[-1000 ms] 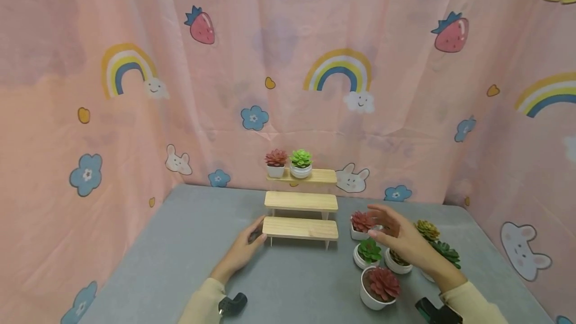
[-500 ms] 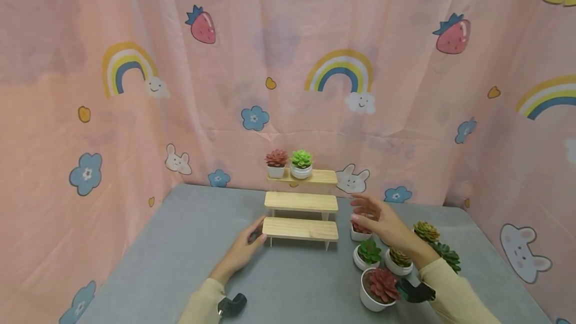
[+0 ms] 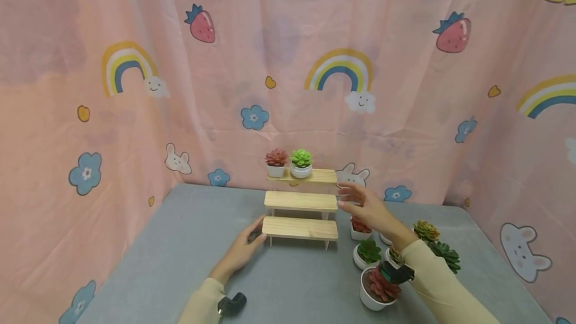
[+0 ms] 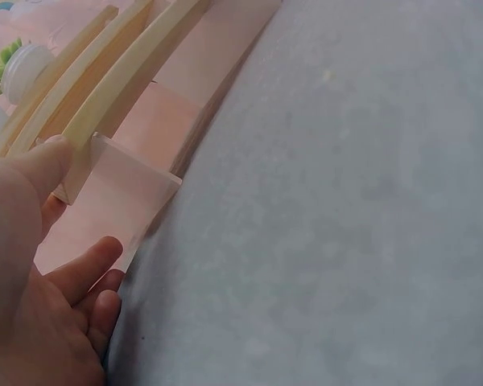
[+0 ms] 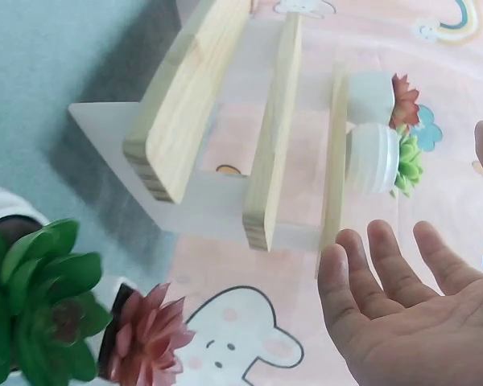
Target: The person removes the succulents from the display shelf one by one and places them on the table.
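Observation:
A three-tier wooden display stand (image 3: pixel 300 201) with clear side supports stands near the back of the table. At the left end of its lowest board, my left hand (image 3: pixel 243 250) grips the corner; in the left wrist view the thumb (image 4: pixel 52 161) lies on the board's end. On the top board's left half sit a red potted succulent (image 3: pixel 276 163) and a light green potted succulent (image 3: pixel 301 163). My right hand (image 3: pixel 366 209) holds nothing. Its fingers are spread and slightly bent, in the air beside the stand's right end, as the right wrist view also shows.
To the stand's right, several potted succulents cluster on the grey table (image 3: pixel 180 254): a red one (image 3: pixel 360 228), a green one (image 3: pixel 368 253), a larger red one (image 3: pixel 379 286) and others partly behind the right arm. A pink patterned cloth (image 3: pixel 234 74) hangs behind.
My right hand has moved left and away from me, from over the potted succulents to the stand's right end, still empty. The left hand stays at the lowest board.

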Available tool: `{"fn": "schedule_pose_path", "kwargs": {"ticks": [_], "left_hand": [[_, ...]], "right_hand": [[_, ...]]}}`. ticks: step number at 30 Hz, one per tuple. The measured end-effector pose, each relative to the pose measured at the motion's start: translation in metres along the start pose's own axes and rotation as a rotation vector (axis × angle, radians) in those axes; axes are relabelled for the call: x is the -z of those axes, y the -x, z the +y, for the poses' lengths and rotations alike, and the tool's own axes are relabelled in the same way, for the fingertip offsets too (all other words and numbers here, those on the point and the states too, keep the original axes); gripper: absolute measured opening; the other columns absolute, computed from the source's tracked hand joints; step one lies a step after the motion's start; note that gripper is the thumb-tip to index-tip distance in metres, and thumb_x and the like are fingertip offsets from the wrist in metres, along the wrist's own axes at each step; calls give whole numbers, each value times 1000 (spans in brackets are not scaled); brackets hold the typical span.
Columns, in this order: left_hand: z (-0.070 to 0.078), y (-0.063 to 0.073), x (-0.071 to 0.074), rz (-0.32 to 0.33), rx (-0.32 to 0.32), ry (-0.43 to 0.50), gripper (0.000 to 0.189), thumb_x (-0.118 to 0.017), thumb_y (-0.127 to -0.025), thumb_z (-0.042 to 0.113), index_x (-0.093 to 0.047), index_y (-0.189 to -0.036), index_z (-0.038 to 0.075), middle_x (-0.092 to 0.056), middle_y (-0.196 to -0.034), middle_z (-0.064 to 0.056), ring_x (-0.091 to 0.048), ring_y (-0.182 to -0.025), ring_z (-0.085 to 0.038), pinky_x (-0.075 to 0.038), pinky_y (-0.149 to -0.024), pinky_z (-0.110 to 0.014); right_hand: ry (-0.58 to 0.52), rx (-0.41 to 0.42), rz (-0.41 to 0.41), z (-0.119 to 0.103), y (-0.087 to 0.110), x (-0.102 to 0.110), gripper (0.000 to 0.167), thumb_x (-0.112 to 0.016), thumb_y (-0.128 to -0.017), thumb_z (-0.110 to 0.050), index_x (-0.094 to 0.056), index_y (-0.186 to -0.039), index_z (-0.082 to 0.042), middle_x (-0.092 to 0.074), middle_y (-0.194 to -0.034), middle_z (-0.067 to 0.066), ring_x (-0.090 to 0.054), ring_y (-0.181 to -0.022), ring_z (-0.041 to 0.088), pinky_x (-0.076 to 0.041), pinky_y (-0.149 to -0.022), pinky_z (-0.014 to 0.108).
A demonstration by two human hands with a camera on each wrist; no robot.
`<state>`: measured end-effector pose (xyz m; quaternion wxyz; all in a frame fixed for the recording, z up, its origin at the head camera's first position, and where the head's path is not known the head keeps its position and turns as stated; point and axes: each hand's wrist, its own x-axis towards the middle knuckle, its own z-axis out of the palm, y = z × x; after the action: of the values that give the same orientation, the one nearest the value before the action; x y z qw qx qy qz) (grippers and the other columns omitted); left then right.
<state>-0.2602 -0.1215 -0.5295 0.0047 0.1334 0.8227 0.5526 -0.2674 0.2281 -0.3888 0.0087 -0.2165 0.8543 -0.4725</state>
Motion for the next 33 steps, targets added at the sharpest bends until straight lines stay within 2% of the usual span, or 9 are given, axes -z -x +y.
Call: {"fn": "schedule_pose_path", "kwargs": {"ticks": [7,14,23,33], "left_hand": [[0,0,1,-4,4,-9,61,-57,-103,36,-37,-157,15,-47,-156,-16,-41,-146,-41,-33,-116,-64],[-1,-2,1,0,3,-2,61,-58,-103,34,-38,-157,15,-49,-154,-16,-42,-145,-40,-33,-115,-64],[-3,-2,-1,-6,20,-22,61,-57,-103,36,-37,-158,17,-48,-155,-15,-41,-146,-40,-32,-116,-64],[-2,-2,1,-7,20,-11,62,-57,-103,38,-36,-158,16,-48,-155,-16,-41,-146,-39,-32,-118,-63]], "right_hand": [[-13,-18,15,-3,-17,-3,60,-62,-102,-27,-39,-153,-6,-50,-148,26,-51,-134,47,-48,-105,60],[-22,-16,26,-7,-33,-4,59,-61,-102,-22,-38,-153,-4,-48,-150,28,-48,-138,48,-44,-109,63],[-33,-82,56,-17,-53,-10,61,-64,-100,-27,-40,-152,-5,-47,-152,26,-48,-138,44,-45,-110,60],[-97,-142,73,-20,-78,-19,65,-63,-101,-29,-35,-156,-8,-39,-157,24,-37,-145,44,-35,-117,61]]}}
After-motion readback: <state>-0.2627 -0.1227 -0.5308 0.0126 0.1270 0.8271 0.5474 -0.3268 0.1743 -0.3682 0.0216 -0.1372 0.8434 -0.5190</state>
